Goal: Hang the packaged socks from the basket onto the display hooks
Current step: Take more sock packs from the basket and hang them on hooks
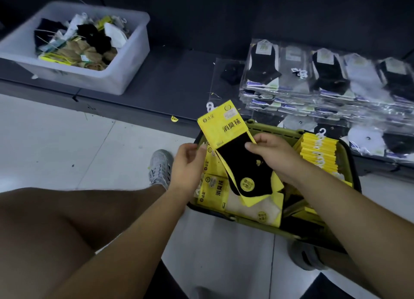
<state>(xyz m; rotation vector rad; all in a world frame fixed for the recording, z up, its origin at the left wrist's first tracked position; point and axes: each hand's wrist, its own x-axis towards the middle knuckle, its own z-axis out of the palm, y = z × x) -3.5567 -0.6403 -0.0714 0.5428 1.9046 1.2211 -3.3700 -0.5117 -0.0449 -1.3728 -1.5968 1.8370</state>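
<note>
Right hand (270, 153) grip pinches sock pack (224, 128); left hand (188, 162) grip curled at its edge, hold unclear; basket (282, 128) part hidden.

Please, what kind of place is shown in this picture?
Most likely a shop's sock section during restocking. Stacks of bagged socks lie on a low dark shelf, a green basket holds yellow sock packs with hanger hooks, and the left hand and right hand hold one pack.

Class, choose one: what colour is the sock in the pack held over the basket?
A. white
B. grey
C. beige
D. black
D: the pack, pinched by the right hand over the basket, shows a black sock on a yellow card.
</note>
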